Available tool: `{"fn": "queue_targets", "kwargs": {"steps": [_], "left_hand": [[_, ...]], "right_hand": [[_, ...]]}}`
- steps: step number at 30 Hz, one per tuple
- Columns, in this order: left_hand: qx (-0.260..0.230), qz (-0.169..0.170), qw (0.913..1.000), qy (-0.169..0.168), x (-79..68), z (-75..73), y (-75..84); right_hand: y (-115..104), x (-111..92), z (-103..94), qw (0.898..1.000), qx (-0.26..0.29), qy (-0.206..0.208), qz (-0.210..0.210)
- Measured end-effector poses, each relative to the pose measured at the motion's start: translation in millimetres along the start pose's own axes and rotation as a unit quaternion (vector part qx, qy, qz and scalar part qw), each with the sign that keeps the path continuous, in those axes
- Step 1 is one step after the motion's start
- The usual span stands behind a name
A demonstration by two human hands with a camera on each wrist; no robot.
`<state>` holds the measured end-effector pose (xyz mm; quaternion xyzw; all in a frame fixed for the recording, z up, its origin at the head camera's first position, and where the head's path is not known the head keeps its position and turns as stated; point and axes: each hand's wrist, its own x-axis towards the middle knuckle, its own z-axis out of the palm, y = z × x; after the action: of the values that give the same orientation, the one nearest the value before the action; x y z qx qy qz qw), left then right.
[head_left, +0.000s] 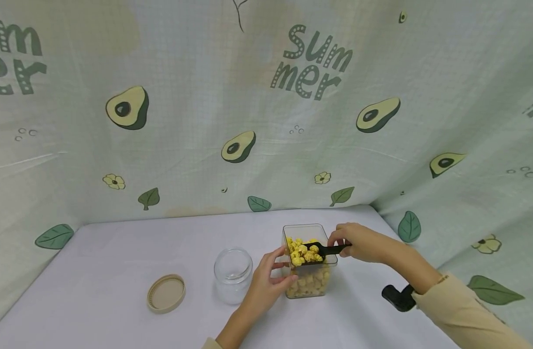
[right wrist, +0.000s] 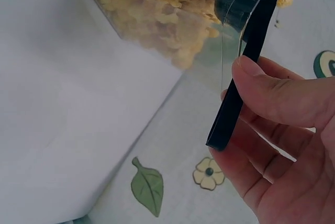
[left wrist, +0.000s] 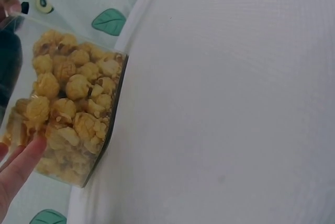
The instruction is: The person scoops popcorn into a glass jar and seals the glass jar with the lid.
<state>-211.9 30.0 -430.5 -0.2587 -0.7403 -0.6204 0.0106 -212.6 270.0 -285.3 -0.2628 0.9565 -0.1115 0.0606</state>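
Note:
A clear square container (head_left: 307,283) holds yellow caramel popcorn (left wrist: 65,93) and stands upright on the table. My left hand (head_left: 266,278) grips its left side, thumb at the front and fingers along the side wall. The handle of a black scoop (head_left: 333,249) is pinched between the thumb and fingers of my right hand (head_left: 358,242). Popcorn fills the scoop, whose bowl is at the container's open top. In the right wrist view, the black handle (right wrist: 227,114) slants across the right hand's fingers, with the container wall beside it.
An open round clear jar (head_left: 233,276) stands left of my left hand. Farther left lies a round beige lid (head_left: 166,293). The white table (head_left: 118,261) meets a curtain (head_left: 183,97) printed with avocados and leaves at the back. A black device (head_left: 398,297) is by my right wrist.

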Motion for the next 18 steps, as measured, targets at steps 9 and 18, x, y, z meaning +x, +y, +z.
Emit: {"fn": "queue_targets", "kwargs": {"steps": [9, 18], "left_hand": [[0.002, 0.001, 1.0, -0.001, -0.2, 0.6, 0.4], [-0.002, 0.006, 1.0, 0.004, -1.1, 0.5, 2.8]], "right_hand": [[0, -4, 6.3, 1.0, 0.003, 0.022, 0.016], [3, -10, 13.4, 0.998, 0.012, 0.055, 0.017]]}}
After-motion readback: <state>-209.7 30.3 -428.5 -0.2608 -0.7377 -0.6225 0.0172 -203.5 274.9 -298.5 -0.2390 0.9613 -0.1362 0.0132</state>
